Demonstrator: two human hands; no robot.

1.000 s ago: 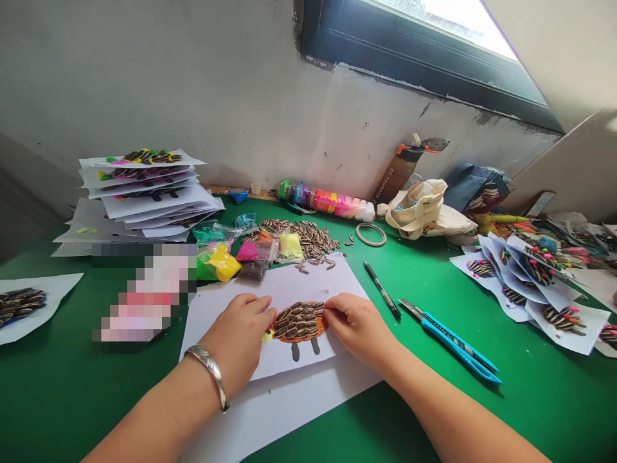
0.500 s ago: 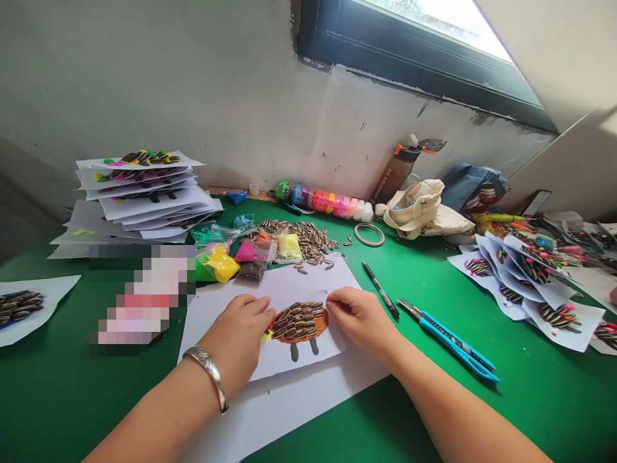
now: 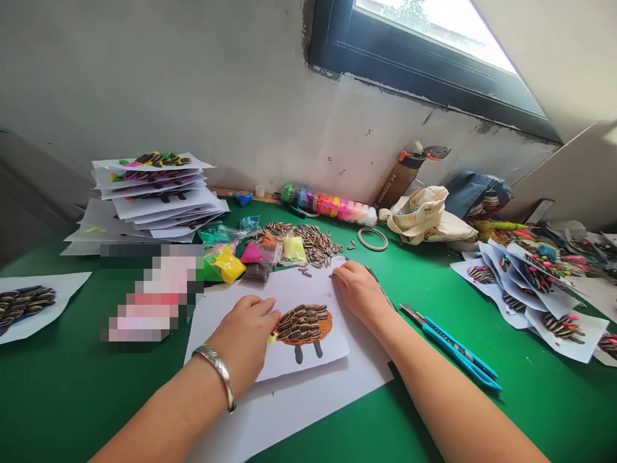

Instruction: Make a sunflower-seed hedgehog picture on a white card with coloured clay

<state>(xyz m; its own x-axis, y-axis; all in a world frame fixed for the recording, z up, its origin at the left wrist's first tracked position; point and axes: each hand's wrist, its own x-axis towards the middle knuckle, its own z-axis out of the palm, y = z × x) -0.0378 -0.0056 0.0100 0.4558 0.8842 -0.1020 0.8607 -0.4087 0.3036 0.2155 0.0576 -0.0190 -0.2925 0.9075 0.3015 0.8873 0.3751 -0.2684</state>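
Observation:
A white paper sheet lies in front of me on the green table. On it is a hedgehog shape of orange-brown clay covered with striped sunflower seeds. My left hand, with a silver bracelet on the wrist, rests curled on the paper, its fingertips at the shape's left end. My right hand is up at the sheet's far right corner, fingers pinched at a loose seed beside the sunflower seed pile.
Small bags of coloured clay lie left of the seeds. A stack of finished sheets stands at the back left, more sheets at the right. A pen and a blue utility knife lie right of my arm. Clay tubs, a bottle and a cloth bag line the wall.
My right hand has left the right end of the hedgehog shape and moved up and away to the loose seeds at the sheet's far corner. My left hand has stayed in place.

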